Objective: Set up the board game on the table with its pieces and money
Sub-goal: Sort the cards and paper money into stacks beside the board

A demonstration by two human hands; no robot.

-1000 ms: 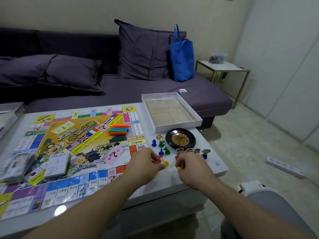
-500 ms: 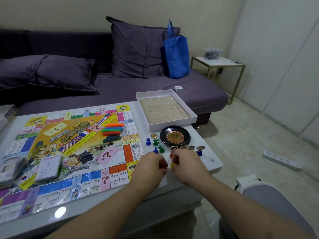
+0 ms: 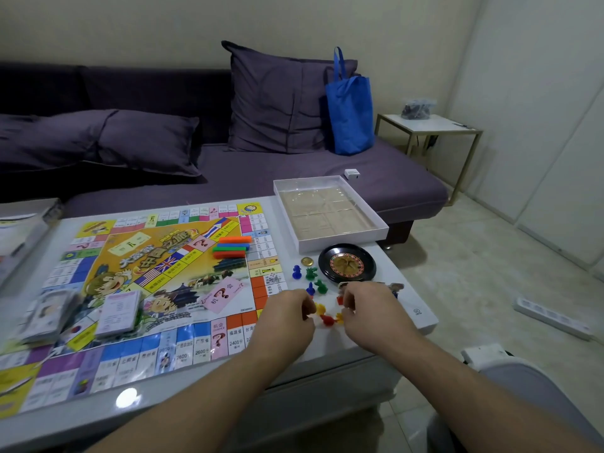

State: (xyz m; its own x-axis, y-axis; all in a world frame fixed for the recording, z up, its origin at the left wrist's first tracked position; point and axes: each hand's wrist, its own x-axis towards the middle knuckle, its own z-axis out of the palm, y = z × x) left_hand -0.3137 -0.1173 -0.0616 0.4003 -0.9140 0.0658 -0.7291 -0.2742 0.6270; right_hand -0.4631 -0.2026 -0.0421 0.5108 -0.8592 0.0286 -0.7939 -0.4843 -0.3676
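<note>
Hovering over the white surface (image 3: 421,317), the left hand (image 3: 287,317) and right hand (image 3: 372,310) curl inward, but whether either grip pinches a piece I cannot tell. Red and yellow pawns (image 3: 327,317) lie between them, nearly equidistant; blue and green pawns (image 3: 309,279) stand at twelve o'clock, board (image 3: 130,289) at nine.

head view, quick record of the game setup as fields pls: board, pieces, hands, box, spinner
board: game board flat on white table
pieces: blue and green pawns standing beside the board; red and yellow pawns between the hands
hands: left hand and right hand curled over the small pawns, grip unclear
box: open box tray, far right corner
spinner: roulette wheel in front of the tray
</note>
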